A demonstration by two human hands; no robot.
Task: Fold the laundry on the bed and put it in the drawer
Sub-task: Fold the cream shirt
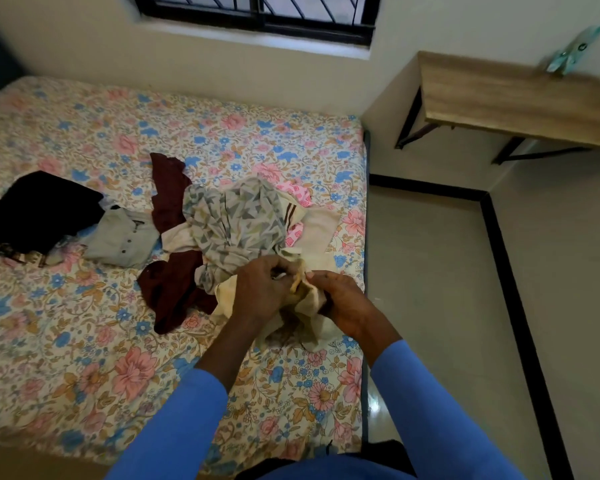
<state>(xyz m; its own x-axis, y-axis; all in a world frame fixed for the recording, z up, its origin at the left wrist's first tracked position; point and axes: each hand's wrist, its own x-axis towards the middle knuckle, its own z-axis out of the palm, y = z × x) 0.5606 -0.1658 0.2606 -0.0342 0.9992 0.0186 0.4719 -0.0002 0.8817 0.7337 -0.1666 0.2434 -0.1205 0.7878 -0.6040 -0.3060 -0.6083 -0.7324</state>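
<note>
Head view: cream cloth (310,308) sits bunched at the bed's (84,341) near right edge, long axis can't tell. My left hand (264,289) has its fingers (278,269) curled round the top fold. My right hand (343,303) pinches the same fold, fingers clamped. Loose end droops onto the sheet. Grey patterned garment (236,223) and maroon garment (170,282) are heaped just beyond.

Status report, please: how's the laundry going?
Left hand, right hand both grip crumpled cream cloth. Grey patterned garment, maroon garment piled unfolded behind. Nothing in the way.
</note>
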